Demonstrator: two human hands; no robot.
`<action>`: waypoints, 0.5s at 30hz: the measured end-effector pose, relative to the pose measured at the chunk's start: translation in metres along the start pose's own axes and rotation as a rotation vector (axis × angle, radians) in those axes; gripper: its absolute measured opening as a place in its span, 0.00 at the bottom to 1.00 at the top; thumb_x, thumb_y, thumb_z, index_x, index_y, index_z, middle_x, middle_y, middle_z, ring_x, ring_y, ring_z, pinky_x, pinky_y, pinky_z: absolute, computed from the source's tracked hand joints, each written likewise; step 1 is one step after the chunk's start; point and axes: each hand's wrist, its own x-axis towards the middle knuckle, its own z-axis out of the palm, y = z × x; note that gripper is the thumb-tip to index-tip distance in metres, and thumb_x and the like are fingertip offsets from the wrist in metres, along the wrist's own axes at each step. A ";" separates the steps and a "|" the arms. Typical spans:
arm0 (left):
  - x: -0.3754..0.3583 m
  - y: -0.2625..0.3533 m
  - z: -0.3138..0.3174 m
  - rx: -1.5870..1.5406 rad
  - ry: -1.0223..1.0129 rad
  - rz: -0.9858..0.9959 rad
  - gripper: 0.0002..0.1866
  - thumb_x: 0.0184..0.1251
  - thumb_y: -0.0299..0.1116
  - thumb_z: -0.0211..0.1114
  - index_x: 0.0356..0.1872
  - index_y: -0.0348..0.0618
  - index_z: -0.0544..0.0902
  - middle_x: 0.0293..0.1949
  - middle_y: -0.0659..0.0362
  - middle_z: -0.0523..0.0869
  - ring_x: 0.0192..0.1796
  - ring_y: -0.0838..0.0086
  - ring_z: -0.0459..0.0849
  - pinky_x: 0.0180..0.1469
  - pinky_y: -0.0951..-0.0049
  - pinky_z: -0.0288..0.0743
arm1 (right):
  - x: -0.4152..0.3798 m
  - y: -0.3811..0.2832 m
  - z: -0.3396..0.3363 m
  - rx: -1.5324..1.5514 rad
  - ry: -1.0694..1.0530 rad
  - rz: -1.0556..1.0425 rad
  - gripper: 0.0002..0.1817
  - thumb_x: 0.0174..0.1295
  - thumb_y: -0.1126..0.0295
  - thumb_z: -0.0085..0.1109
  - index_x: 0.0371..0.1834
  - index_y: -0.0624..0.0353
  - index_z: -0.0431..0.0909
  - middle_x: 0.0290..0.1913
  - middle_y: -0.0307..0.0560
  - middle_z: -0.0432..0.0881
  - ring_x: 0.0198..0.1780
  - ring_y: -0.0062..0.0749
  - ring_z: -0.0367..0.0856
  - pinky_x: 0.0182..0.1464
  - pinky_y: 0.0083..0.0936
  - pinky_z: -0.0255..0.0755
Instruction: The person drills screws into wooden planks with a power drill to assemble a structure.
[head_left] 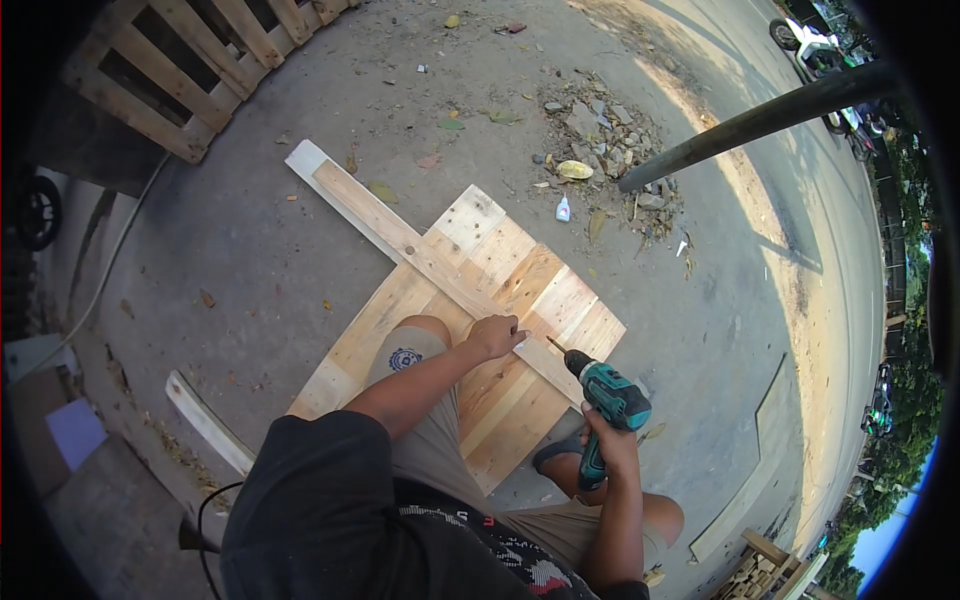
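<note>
A teal and black cordless drill (614,396) is in my right hand (612,445), whose fingers wrap round its grip. Its thin bit (555,343) points up and left, just over a long narrow plank (452,285). That plank lies across a panel of joined wooden boards (500,250) on the ground. My left hand (494,337) rests on the plank left of the bit, its fingers curled and the thumb and forefinger close together. Whatever they may pinch is too small to make out. My leg covers part of the panel.
A pallet (180,60) stands at upper left. Rubble (600,125) lies around the foot of a dark pole (740,130), near a small white bottle (563,209). A loose board (210,422) lies at left, and wood pieces (752,580) sit at lower right.
</note>
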 end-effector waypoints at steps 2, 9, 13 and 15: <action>-0.002 0.018 -0.033 0.404 -0.044 0.015 0.31 0.56 0.50 0.72 0.56 0.42 0.76 0.45 0.51 0.85 0.52 0.62 0.84 0.51 0.62 0.74 | -0.002 -0.001 -0.002 0.058 0.065 -0.030 0.13 0.61 0.69 0.70 0.44 0.60 0.78 0.25 0.36 0.77 0.19 0.21 0.73 0.23 0.20 0.68; 0.029 -0.041 -0.042 0.934 -0.051 0.321 0.28 0.48 0.41 0.77 0.51 0.43 0.79 0.45 0.57 0.84 0.51 0.66 0.81 0.51 0.65 0.71 | -0.003 0.021 -0.025 0.113 0.214 -0.059 0.12 0.62 0.66 0.69 0.43 0.59 0.79 0.22 0.38 0.76 0.18 0.23 0.75 0.21 0.20 0.68; 0.038 -0.046 -0.042 1.012 -0.111 0.437 0.22 0.51 0.41 0.74 0.46 0.43 0.81 0.44 0.59 0.83 0.50 0.67 0.81 0.52 0.66 0.70 | -0.008 0.028 -0.032 0.102 0.257 -0.052 0.11 0.62 0.65 0.69 0.42 0.58 0.79 0.21 0.37 0.76 0.18 0.23 0.74 0.21 0.20 0.68; 0.041 -0.047 -0.043 1.047 -0.109 0.447 0.19 0.52 0.40 0.71 0.44 0.43 0.83 0.43 0.60 0.83 0.49 0.68 0.81 0.52 0.67 0.70 | -0.008 0.028 -0.033 0.093 0.269 -0.055 0.11 0.63 0.65 0.68 0.41 0.58 0.79 0.21 0.38 0.76 0.18 0.23 0.74 0.21 0.20 0.68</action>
